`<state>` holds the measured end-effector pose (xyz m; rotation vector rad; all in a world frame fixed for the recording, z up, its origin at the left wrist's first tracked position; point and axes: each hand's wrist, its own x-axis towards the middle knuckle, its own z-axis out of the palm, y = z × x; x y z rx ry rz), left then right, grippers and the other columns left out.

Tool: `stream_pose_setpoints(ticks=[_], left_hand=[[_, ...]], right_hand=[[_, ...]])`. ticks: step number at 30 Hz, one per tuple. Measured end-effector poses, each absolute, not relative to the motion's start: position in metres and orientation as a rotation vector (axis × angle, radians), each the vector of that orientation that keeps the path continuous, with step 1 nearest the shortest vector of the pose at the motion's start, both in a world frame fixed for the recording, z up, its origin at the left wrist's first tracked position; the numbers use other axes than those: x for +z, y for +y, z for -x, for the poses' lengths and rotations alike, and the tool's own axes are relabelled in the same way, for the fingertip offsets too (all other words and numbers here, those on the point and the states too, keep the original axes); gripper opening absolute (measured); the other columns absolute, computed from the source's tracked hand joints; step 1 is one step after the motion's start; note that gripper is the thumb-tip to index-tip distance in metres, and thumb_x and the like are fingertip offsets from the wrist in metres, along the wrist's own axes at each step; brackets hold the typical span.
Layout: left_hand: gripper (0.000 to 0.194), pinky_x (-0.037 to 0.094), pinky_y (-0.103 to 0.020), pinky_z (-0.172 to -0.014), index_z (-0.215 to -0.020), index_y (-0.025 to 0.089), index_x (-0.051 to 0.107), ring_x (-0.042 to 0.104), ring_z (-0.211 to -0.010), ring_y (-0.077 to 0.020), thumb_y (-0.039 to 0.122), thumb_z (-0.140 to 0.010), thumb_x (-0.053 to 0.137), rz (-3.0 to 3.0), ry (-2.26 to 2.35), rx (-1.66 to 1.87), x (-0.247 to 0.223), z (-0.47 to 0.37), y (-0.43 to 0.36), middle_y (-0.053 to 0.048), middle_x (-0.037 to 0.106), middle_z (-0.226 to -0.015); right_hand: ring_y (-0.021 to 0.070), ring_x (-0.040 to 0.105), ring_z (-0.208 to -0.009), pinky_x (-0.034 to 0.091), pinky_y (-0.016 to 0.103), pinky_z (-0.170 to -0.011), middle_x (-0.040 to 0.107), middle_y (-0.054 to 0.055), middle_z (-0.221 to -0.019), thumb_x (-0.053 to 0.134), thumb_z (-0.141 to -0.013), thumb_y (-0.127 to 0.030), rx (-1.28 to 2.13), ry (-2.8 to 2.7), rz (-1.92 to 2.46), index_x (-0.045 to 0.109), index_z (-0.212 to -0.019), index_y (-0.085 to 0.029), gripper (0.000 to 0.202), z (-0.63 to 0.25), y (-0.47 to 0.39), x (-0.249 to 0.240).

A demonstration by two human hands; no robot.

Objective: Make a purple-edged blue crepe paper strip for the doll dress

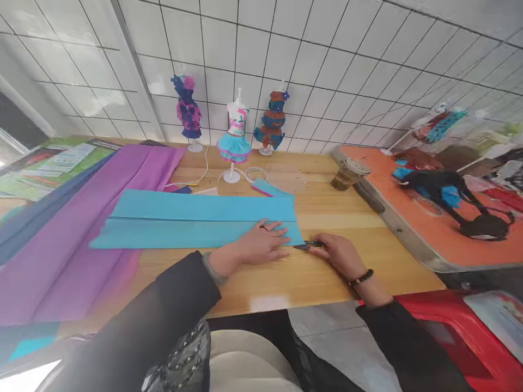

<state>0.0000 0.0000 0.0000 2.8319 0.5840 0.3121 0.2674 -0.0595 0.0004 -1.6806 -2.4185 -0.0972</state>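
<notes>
While left hand (pixel 263 243) rests on blue sheet (pixel 200 208) | right hand (pixel 340 255) holds scissors (pixel 305 246)

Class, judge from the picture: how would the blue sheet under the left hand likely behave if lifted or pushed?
Probably floppy: the blue sheet looks thin, with a lengthwise crease. Likely light for its spread, since it lies nearly flat. Pushed, it might slide or wrinkle on the smooth-looking wooden tabletop, though the left hand rests on its right end.

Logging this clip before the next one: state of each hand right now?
Left hand: open, fingers spread on the blue sheet.
Right hand: closed, holding the scissors.
</notes>
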Motion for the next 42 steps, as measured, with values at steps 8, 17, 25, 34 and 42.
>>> stream_pose_setpoints(ticks=[8,17,25,34,42], left_hand=[[0.052,0.005,-0.043,-0.107,-0.130,0.029,0.038,0.020,-0.131,-0.0208,0.053,-0.089,0.016,-2.795,0.606,0.291,0.003,0.000,0.000,0.001,0.037,-0.138],[0.053,0.003,-0.043,-0.107,-0.131,0.030,0.035,0.017,-0.132,-0.0213,0.054,-0.088,0.016,-2.771,0.602,0.258,0.004,0.000,0.001,0.001,0.034,-0.139],[0.054,0.004,-0.043,-0.107,-0.131,0.029,0.036,0.018,-0.132,-0.0210,0.055,-0.088,0.014,-2.771,0.603,0.267,0.004,0.000,0.001,0.001,0.036,-0.139],[0.059,0.004,-0.042,-0.107,-0.135,0.027,0.029,0.016,-0.132,-0.0208,0.058,-0.087,0.014,-2.713,0.612,0.238,0.008,0.000,0.000,0.000,0.032,-0.141],[0.062,0.002,-0.041,-0.107,-0.137,0.025,0.024,0.015,-0.133,-0.0214,0.059,-0.086,0.013,-2.665,0.609,0.225,0.009,0.001,0.000,0.000,0.030,-0.142]], right_hand=[[0.0184,0.063,-0.069,0.045,0.027,-0.061,0.068,0.005,-0.077,0.044,-0.082,-0.051,-0.080,-2.412,1.631,0.060,-0.085,-0.020,0.035,-0.267,-0.059,-0.002],[0.0188,0.063,-0.071,0.044,0.027,-0.060,0.068,0.005,-0.080,0.044,-0.082,-0.052,-0.101,-2.428,1.637,0.059,-0.088,-0.019,0.036,-0.262,-0.059,0.001],[0.0184,0.063,-0.070,0.044,0.027,-0.060,0.068,0.005,-0.078,0.045,-0.082,-0.051,-0.125,-2.445,1.618,0.060,-0.085,-0.019,0.035,-0.258,-0.056,0.000],[0.0179,0.063,-0.071,0.044,0.027,-0.061,0.068,0.005,-0.079,0.045,-0.082,-0.051,-0.073,-2.436,1.607,0.059,-0.087,-0.019,0.035,-0.259,-0.058,0.000],[0.0178,0.062,-0.068,0.042,0.026,-0.059,0.067,0.006,-0.077,0.044,-0.082,-0.052,-0.093,-2.450,1.586,0.058,-0.085,-0.019,0.036,-0.250,-0.053,0.001]])
